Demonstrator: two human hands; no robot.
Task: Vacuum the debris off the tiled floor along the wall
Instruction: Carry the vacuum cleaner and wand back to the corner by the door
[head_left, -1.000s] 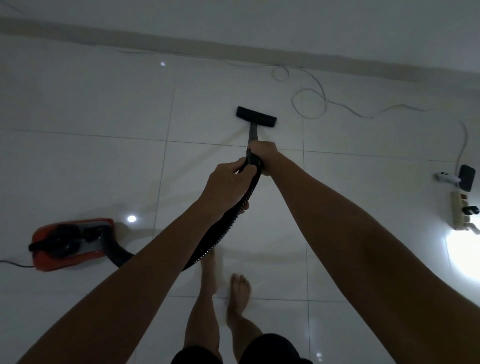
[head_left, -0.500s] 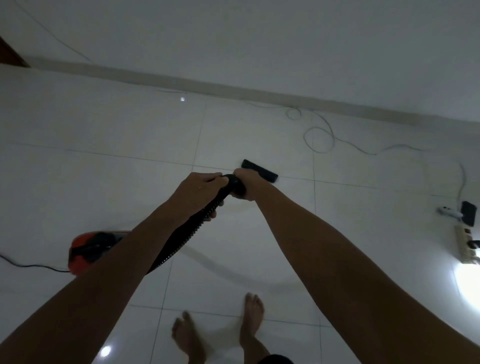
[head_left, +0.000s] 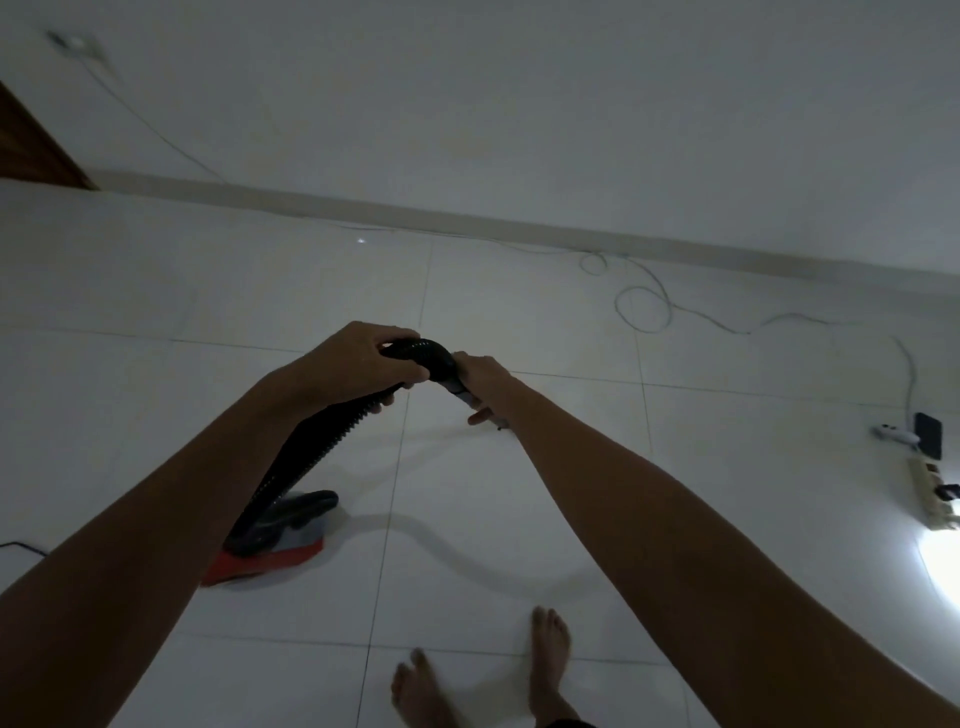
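My left hand (head_left: 358, 364) grips the curved black handle of the vacuum hose (head_left: 311, 452), whose ribbed length runs down to the red and black vacuum body (head_left: 280, 540) on the white tiled floor (head_left: 519, 467). My right hand (head_left: 480, 379) holds the vacuum wand (head_left: 457, 387) just below the bend. The wand's lower part and the floor nozzle are hidden behind my right hand and forearm. The wall (head_left: 519, 104) with its skirting (head_left: 467, 223) runs across the far side. No debris is visible in this dim light.
A thin white cable (head_left: 641, 306) loops on the floor near the skirting. At the right edge lie a power strip (head_left: 932, 491), a dark phone (head_left: 928, 435) and a bright light patch. A dark power cord (head_left: 21, 545) lies at the left. My bare feet (head_left: 548, 654) stand below.
The wand has been pulled back toward me and the nozzle is no longer visible. The view has tilted up, showing more wall. The vacuum body now lies closer to the middle.
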